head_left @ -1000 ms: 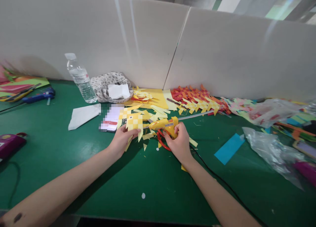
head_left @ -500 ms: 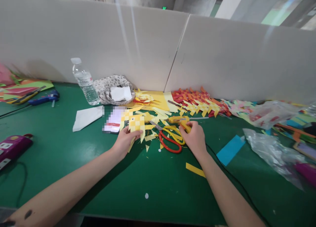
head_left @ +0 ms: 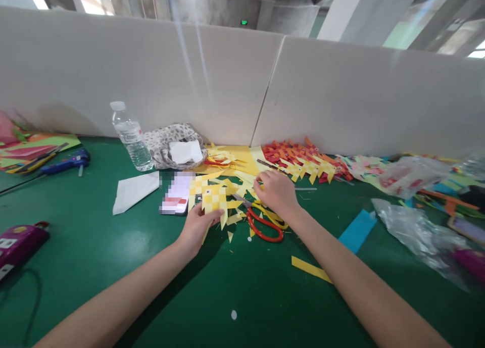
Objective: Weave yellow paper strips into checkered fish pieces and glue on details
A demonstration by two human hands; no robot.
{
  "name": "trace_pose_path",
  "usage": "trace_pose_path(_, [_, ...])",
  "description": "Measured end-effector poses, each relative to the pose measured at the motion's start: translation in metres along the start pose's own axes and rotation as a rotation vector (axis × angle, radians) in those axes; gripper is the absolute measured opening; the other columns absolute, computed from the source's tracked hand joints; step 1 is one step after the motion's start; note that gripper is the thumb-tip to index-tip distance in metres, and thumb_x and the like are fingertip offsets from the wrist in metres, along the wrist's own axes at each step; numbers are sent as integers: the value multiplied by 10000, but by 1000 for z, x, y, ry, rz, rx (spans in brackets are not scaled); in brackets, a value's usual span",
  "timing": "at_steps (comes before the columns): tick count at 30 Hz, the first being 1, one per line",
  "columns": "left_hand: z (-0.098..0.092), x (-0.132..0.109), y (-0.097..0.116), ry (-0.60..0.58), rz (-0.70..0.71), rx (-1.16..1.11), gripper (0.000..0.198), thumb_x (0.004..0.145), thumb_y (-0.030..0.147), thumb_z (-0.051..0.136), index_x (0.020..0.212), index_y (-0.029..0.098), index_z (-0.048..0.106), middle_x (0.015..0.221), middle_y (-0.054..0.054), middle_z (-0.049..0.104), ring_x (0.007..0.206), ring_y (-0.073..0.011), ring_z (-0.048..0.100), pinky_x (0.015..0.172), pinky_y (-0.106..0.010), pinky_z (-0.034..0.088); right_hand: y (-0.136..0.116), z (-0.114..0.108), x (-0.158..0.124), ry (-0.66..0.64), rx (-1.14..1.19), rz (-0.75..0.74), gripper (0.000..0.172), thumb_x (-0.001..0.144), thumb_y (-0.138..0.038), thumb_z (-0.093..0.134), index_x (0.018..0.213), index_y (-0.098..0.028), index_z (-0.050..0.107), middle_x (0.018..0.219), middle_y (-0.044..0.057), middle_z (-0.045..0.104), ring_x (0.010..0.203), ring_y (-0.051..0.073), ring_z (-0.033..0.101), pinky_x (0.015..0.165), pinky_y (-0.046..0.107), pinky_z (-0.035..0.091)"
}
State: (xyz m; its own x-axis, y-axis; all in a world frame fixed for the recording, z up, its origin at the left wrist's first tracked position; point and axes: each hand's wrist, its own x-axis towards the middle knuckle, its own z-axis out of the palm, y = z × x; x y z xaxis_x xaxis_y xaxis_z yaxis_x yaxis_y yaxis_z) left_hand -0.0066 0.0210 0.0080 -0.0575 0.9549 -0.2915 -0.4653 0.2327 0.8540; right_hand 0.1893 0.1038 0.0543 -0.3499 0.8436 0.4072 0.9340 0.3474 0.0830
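My left hand is closed on a woven paper fish, yellow and cream checked with a small eye. My right hand is over the yellow paper scraps with its fingers curled together; what they hold, if anything, is hidden. Beneath and beside it lie scissors with red and yellow handles, blades toward the fish. The yellow glue gun is mostly covered by my right hand, and a pale glue stick shows to the right of the wrist.
A phone, white paper and a water bottle stand or lie at left. Finished red fish are heaped along the partition. Blue paper and a plastic bag lie right; a blue glue gun far left.
My right hand has left the yellow glue gun's handle and moved left and away from me, over the yellow scraps. My left hand still holds the fish. The view has tilted slightly upward.
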Motion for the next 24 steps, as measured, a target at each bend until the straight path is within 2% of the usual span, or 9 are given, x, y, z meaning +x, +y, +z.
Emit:
trace_pose_path(3, [2,2,-3,-7,16,-8,343,547,181,786,854,137,640,785,-22,678,647,-110,603,665,-229,488,-9,10,51,-94,21,-15,257,885,-235,392,890,-147,634,915,107,661,952,235,554,773,316,396])
trace_pose_path(7, [4,5,-6,-33,52,15,286,550,180,775,795,142,633,697,14,653,574,-78,558,592,-191,456,-19,42,109,-205,60,-27,211,892,-226,471,1037,-156,608,1057,91,627,980,198,570,827,327,452])
trace_pose_path(10, [4,6,-5,-47,61,38,294,551,185,773,807,149,633,680,21,646,575,-78,552,576,-184,447,-21,65,129,-268,86,12,306,885,-328,522,1146,-169,537,1156,78,563,977,189,577,823,396,495])
trace_pose_path(13, [4,5,-5,-55,61,66,284,555,200,775,797,153,633,680,19,645,571,-82,550,568,-191,449,-18,74,132,-241,116,92,321,882,-333,529,1158,-169,527,1167,78,554,978,189,578,820,398,501])
trace_pose_path(16, [3,5,-5,-73,59,101,275,568,219,778,795,158,635,728,10,656,600,-89,563,576,-196,460,-8,65,134,-118,151,177,293,889,-325,515,1134,-168,546,1145,78,569,970,186,579,821,389,495])
trace_pose_path(20, [3,5,-6,-92,59,112,310,587,244,778,857,167,644,821,-14,680,698,-118,606,615,-209,479,9,32,136,105,204,248,289,890,-190,394,1105,-141,580,1039,113,639,965,203,580,806,338,441])
trace_pose_path(21, [3,4,-6,-91,58,106,325,590,251,778,874,169,644,835,-19,683,716,-126,614,624,-216,483,12,22,133,180,227,250,282,875,-185,397,1087,-155,581,1018,97,647,924,190,589,790,326,443])
trace_pose_path(23, [4,3,-6,-84,55,96,348,596,263,774,903,169,639,860,-27,685,733,-137,622,641,-231,490,18,4,119,472,384,221,186,810,-181,477,928,-176,622,903,65,667,794,175,607,733,311,458])
trace_pose_path(24, [4,3,-6,-83,58,93,351,601,267,771,910,166,637,868,-32,685,733,-138,623,646,-237,493,20,-3,106,554,444,192,154,791,-186,501,884,-190,624,863,51,668,760,171,608,709,305,467])
